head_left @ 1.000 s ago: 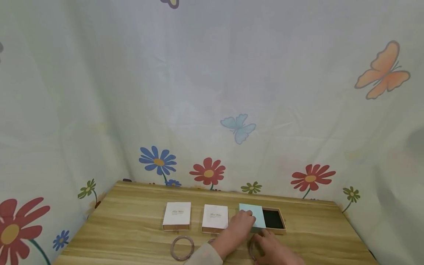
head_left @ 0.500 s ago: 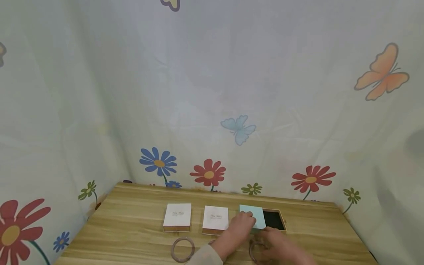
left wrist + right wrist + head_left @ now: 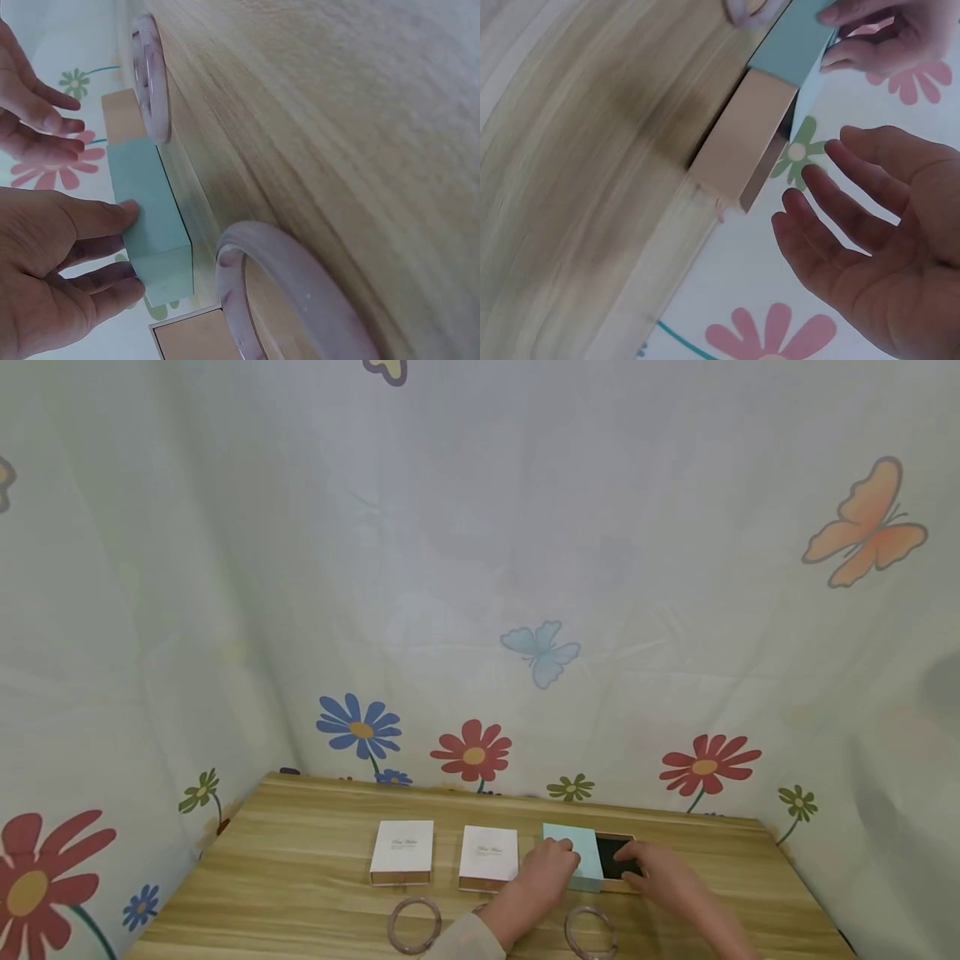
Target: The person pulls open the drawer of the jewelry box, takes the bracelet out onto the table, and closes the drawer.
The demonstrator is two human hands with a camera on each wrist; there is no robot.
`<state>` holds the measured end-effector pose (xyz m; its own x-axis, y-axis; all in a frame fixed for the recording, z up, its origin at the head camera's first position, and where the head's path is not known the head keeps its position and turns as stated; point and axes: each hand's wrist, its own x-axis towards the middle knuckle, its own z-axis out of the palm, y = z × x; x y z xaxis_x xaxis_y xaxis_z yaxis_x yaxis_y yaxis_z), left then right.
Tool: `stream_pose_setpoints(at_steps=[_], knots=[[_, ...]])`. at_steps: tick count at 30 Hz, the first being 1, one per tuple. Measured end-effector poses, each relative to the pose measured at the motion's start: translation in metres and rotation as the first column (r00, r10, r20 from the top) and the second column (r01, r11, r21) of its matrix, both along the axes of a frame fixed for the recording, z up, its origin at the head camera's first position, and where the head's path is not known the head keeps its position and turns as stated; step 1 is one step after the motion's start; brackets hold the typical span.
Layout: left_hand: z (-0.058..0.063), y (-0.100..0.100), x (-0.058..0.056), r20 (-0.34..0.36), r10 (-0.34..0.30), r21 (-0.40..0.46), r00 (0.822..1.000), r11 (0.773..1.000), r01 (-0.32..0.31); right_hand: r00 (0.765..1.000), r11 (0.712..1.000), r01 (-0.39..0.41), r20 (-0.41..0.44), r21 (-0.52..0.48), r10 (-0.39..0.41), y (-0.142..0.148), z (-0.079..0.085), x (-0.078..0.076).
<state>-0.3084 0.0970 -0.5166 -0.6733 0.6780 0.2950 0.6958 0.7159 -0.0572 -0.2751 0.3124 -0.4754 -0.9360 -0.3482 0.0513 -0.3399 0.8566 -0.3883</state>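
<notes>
My left hand (image 3: 543, 872) grips the teal sleeve (image 3: 588, 852) of a slide-out bracelet box. In the left wrist view the thumb presses the sleeve's side, with other fingers at its end. The box's tan drawer (image 3: 618, 886), lined in black, sticks out to the right. Over that drawer hovers my right hand (image 3: 660, 872), its fingers spread and loosely bent; the right wrist view shows nothing held in this hand (image 3: 885, 217). In front of the teal box a pale purplish bangle (image 3: 568, 931) lies flat on the wooden table.
Two white boxes with gold print, a left one (image 3: 402, 846) and a middle one (image 3: 488, 852), stand in a row left of the teal box. Another bangle (image 3: 392, 927) lies before the left one. My left arm mostly hides a middle bangle (image 3: 478, 907). A flowered curtain (image 3: 450, 610) hangs behind the table.
My right hand has left the right bangle, which stays on the table, and moved up and right over the protruding drawer. My left hand keeps its place on the teal sleeve.
</notes>
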Motion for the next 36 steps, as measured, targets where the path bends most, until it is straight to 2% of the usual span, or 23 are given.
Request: stream_pose_setpoints(at_steps=[4,10,13,24,36], knots=[[-0.001,0.000,0.000,0.022,-0.001,0.011,1.000,1.000,0.001,0.999,0.999,0.035,-0.003,-0.027,-0.035,0.002,0.002,-0.002],[-0.002,-0.001,0.001,0.039,0.001,0.016,0.999,1.000,-0.002,0.987,0.986,0.162,0.025,-0.029,-0.161,0.006,0.000,-0.007],[-0.001,0.000,0.001,0.034,0.006,0.008,0.999,1.000,-0.006,0.981,0.981,0.194,0.022,-0.020,-0.193,0.009,-0.002,-0.011],[-0.003,0.002,-0.001,0.023,0.012,-0.009,1.000,1.000,-0.012,0.977,0.977,0.210,-0.034,-0.025,-0.210,0.029,-0.015,-0.018],[-0.005,0.003,-0.003,0.010,0.016,0.000,1.000,1.000,-0.016,0.971,0.971,0.238,0.034,0.011,-0.238,0.035,-0.023,-0.023]])
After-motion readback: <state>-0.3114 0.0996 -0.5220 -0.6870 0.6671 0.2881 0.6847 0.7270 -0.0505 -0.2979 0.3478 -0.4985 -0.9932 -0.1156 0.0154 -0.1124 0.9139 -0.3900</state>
